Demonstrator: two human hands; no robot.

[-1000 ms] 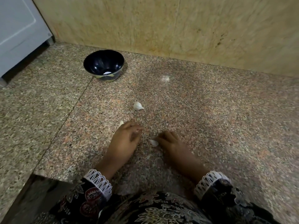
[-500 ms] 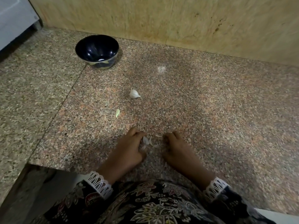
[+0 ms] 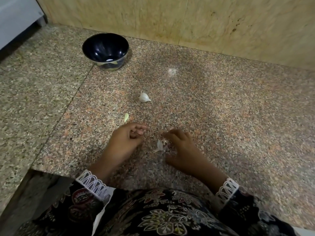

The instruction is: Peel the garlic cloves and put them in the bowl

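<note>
A partly peeled garlic clove (image 3: 159, 144) with loose papery skin lies on the granite counter between my hands. My right hand (image 3: 185, 148) arches over it, fingertips touching the skin and thumb apart. My left hand (image 3: 125, 139) rests just left of it with fingers curled inward; I see nothing in it. An unpeeled clove (image 3: 144, 97) lies farther out at the centre. A small pale peeled piece (image 3: 126, 117) sits just beyond my left hand. The dark bowl (image 3: 92, 42) stands at the far left near the wall, with something pale at its bottom.
A scrap of skin (image 3: 172, 71) lies to the right of the bowl. The counter's front edge (image 3: 51, 171) drops off at my lower left. A tiled wall (image 3: 187, 23) runs along the back, and a white cabinet (image 3: 15, 19) stands at the far left.
My hands were together on the clove half a second ago and have pulled apart. The clove and its skin now lie by my right fingers, and my left hand has drawn away to the left.
</note>
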